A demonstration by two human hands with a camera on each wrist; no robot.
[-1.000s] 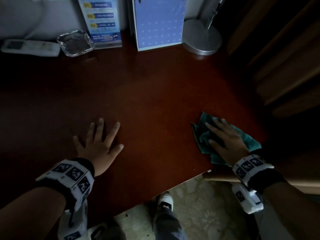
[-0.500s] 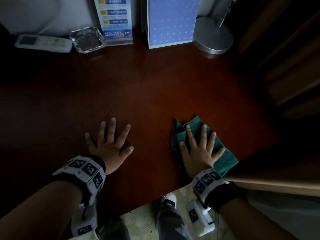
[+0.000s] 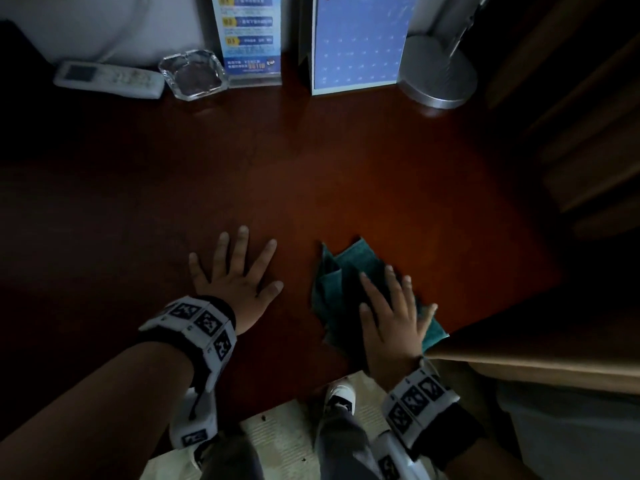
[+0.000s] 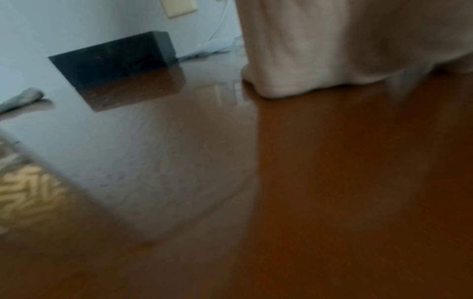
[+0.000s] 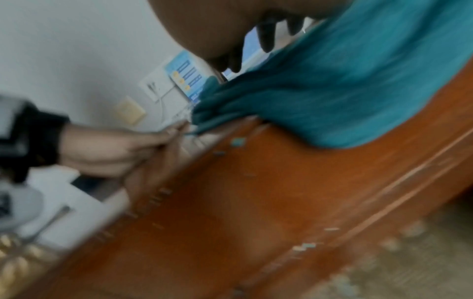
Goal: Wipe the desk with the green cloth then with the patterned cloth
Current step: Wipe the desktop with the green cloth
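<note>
A crumpled green cloth (image 3: pixel 341 277) lies on the dark red-brown desk (image 3: pixel 311 174) near its front edge. My right hand (image 3: pixel 391 306) presses flat on the cloth with straight, spread fingers; in the right wrist view the cloth (image 5: pixel 345 87) bunches under my palm. Flat on the bare desk, a short way left of the cloth, rests my left hand (image 3: pixel 239 271), fingers spread. At the left edge of the left wrist view a small grey bundle (image 4: pixel 21 99) lies on the desk; I cannot tell whether it is the patterned cloth.
Along the back edge stand a white remote (image 3: pixel 109 79), a glass ashtray (image 3: pixel 194 74), a blue leaflet stand (image 3: pixel 249 39), a blue calendar (image 3: pixel 356 46) and a round metal lamp base (image 3: pixel 440 77). A lower wooden surface (image 3: pixel 554 341) adjoins the desk at the right. A black box (image 4: pixel 112 58) stands by the wall.
My right hand has slid the green cloth from the desk's right edge leftward toward the left hand, which has stayed put. The view has tilted slightly.
</note>
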